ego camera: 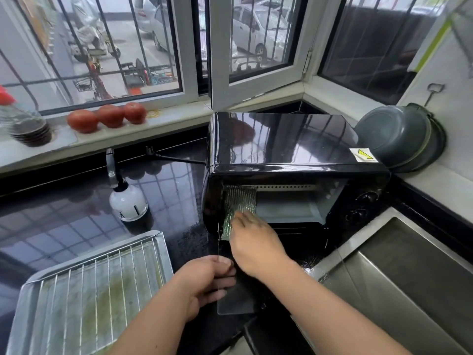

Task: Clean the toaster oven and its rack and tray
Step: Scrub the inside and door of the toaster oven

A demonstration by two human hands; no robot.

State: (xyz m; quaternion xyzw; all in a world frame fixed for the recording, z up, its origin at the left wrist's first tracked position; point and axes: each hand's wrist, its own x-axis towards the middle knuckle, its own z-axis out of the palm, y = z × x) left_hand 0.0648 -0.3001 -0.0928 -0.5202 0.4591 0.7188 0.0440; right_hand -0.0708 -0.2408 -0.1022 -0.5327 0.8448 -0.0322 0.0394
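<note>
Head view: glossy black counter [64, 213] beneath barred window [102, 47].

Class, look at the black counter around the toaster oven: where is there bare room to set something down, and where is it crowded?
Bare countertop lies left of the spray bottle, behind the tray that carries the rack. A narrower strip runs between the bottle and the toaster oven. It is crowded before the oven: its open door and both hands, left and right, fill it.
</note>
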